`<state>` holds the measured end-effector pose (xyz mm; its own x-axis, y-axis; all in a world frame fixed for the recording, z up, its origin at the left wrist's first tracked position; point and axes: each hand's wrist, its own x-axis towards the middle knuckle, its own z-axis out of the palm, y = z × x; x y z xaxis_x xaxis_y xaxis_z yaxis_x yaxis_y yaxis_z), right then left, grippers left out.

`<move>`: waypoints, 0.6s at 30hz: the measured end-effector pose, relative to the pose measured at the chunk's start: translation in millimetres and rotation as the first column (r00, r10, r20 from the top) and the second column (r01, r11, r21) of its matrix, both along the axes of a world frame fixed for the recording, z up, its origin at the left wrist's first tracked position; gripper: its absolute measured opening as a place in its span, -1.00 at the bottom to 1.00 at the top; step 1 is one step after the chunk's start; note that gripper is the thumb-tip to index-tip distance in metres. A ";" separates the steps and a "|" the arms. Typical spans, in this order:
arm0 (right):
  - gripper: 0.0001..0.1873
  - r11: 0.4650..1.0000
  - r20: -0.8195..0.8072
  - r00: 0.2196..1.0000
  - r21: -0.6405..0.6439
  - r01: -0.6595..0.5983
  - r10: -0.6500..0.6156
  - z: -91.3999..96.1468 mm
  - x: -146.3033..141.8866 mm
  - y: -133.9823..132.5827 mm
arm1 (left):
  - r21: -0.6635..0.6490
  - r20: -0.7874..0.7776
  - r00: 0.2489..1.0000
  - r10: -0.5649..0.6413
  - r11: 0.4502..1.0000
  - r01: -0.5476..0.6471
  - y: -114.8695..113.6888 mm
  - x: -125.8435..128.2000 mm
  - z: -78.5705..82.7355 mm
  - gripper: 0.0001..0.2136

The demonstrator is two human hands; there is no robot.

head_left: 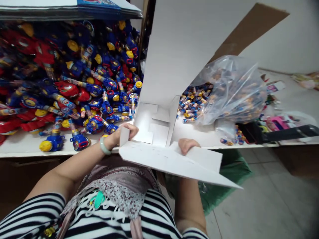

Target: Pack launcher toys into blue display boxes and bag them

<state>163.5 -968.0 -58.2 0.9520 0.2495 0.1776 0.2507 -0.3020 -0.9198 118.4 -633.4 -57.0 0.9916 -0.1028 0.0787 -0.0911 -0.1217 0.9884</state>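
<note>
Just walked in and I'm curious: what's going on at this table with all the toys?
A person holds a partly folded white cardboard box with both hands. The left hand grips a side flap; the right hand curls over the near panel. The box is open, flaps up, at the edge of the table. A pile of red and blue toys lies to its left, a clear bag of small tubes to its right.

A white worktop [25,146] runs across the middle of the frame, with a brown front below it at lower left. A shelf [62,11] juts over it at upper left. A pale wall [294,39] fills the upper right (evenly lit, no hard shadows). Grey floor tiles [269,205] show at lower right.
</note>
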 end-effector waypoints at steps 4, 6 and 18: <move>0.13 0.998 -0.018 0.999 0.041 -0.047 0.048 -1.6 34.1 20.0 | -0.174 0.016 1.000 0.016 0.985 -0.013 -20.9 40.3 -4.0 -0.35; 0.22 0.991 0.002 0.994 0.076 0.113 -0.113 -0.6 45.1 36.7 | -0.271 0.022 0.983 0.185 0.947 -0.172 -28.8 56.3 -6.6 -0.42; -0.12 0.957 -0.047 0.995 -0.280 0.075 -0.091 53.0 130.7 43.7 | 0.278 0.321 0.854 0.410 0.821 -0.499 -24.5 73.6 -14.2 -0.72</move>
<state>294.2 -924.2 -5.2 0.9781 0.2006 0.0559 0.1621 -0.5649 -0.8091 192.0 -657.9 -71.2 0.8862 0.2909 0.3606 -0.1645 -0.5300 0.8319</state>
